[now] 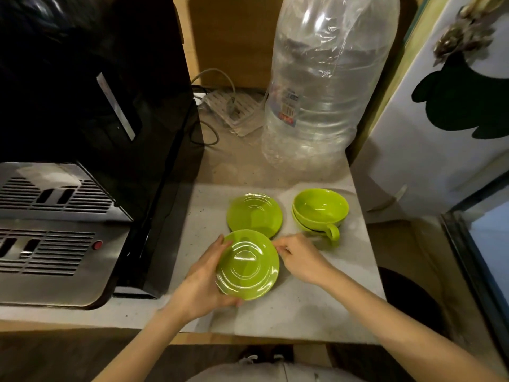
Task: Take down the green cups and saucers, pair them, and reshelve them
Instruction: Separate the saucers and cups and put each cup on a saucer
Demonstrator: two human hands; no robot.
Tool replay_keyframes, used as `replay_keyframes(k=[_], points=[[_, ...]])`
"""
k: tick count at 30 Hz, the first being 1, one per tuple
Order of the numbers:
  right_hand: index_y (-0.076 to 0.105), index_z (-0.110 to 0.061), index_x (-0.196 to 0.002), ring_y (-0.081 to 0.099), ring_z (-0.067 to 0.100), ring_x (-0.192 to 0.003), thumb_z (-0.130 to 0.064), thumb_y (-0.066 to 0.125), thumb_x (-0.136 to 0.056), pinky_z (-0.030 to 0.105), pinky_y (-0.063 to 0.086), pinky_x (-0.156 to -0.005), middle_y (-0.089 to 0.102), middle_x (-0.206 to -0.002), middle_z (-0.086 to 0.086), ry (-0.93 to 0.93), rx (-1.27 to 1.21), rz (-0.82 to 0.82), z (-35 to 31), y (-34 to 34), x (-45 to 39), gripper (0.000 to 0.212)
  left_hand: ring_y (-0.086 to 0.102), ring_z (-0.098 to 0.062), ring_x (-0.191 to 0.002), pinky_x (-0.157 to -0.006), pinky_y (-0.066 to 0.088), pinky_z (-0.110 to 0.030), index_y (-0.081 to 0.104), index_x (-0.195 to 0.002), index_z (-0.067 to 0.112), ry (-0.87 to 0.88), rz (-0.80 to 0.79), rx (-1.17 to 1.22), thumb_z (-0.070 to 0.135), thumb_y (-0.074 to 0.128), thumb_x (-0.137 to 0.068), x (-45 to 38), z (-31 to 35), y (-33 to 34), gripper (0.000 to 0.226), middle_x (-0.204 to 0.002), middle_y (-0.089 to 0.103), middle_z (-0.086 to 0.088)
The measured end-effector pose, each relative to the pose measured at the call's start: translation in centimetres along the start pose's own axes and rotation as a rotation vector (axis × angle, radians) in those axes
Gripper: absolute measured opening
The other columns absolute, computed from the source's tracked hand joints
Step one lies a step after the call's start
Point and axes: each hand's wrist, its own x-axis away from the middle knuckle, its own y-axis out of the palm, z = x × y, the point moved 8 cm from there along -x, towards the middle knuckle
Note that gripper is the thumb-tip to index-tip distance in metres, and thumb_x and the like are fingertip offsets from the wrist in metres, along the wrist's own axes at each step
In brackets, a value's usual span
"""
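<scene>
Far left: black coffee machine (91,106) with a steel drip grille (52,238) and a small red button (97,245); no brand legible. It stands on a pale speckled counter (303,307).

Left hand (202,285): fingers curled round the left rim of the near green saucer (248,264), thumb under its front edge. Saucer tilted, held just above the counter.

Behind it, a second green saucer (254,215) lies flat, possibly with another under it; cannot tell.

Right hand (301,257): fingertips pinched at the near saucer's right rim; whether they actually grip it is unclear.

Right of the saucers: two green cups (321,209) nested, handles toward the viewer.

Behind: white power strip (234,108) with cables, then a large clear plastic bottle (322,86) wrapped in film; barcode label blurred, unreadable.

Far right: white cabinet (446,128) with a dark leaf-shaped print.
</scene>
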Motion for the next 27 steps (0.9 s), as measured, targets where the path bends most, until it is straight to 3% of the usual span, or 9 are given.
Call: replay_keyframes(k=[3,7,13,18,27], points=[[0.066,0.007,-0.087,0.057,0.048,-0.083,-0.009,0.036,-0.072,0.044,0.046,-0.070,0.065,-0.086,0.034,0.042,-0.003,-0.015,1.4,1.4,1.0,0.036,0.018,-0.010,-0.138,-0.106,0.010,-0.005,0.021,-0.134,0.029,0.046,-0.026,-0.050,0.057,0.076,-0.045,0.5,-0.1,1.3,0.108,-0.143,0.015,0.013],[0.067,0.002,-0.086,0.059,0.037,-0.084,-0.003,0.038,-0.074,0.039,0.048,-0.070,0.070,-0.081,0.024,0.135,-0.048,-0.027,2.9,2.3,1.9,0.032,0.017,-0.007,-0.136,-0.109,0.014,-0.016,0.027,-0.139,0.020,0.047,-0.071,-0.089,0.054,0.079,-0.048,0.9,-0.4,2.4,0.111,-0.154,0.018,-0.007],[0.065,-0.004,-0.073,0.050,0.030,-0.078,0.003,0.038,-0.078,0.038,0.046,-0.065,0.061,-0.069,0.019,0.168,-0.049,-0.009,3.1,2.5,2.4,0.028,0.022,-0.018,-0.141,-0.110,0.013,-0.018,0.027,-0.141,0.017,0.027,-0.118,-0.113,0.054,0.078,-0.050,0.8,-0.6,3.0,0.110,-0.155,0.015,-0.006],[0.067,-0.004,-0.103,0.051,0.032,-0.106,-0.011,0.042,-0.090,0.038,0.047,-0.084,0.067,-0.104,0.019,0.156,0.081,0.031,2.2,1.4,2.6,0.029,0.023,-0.021,-0.141,-0.110,0.011,-0.020,0.030,-0.140,0.018,0.018,-0.124,-0.130,0.062,0.069,-0.049,0.3,-1.0,3.1,0.108,-0.155,0.017,-0.007],[0.063,-0.007,-0.117,0.050,0.033,-0.112,-0.012,0.041,-0.092,0.040,0.046,-0.091,0.065,-0.115,0.019,0.152,0.123,0.033,2.0,0.7,1.6,0.034,0.017,-0.017,-0.143,-0.108,0.011,-0.018,0.026,-0.141,0.021,-0.020,-0.140,-0.133,0.068,0.064,-0.046,-0.9,-1.3,3.0,0.112,-0.157,0.011,-0.002]])
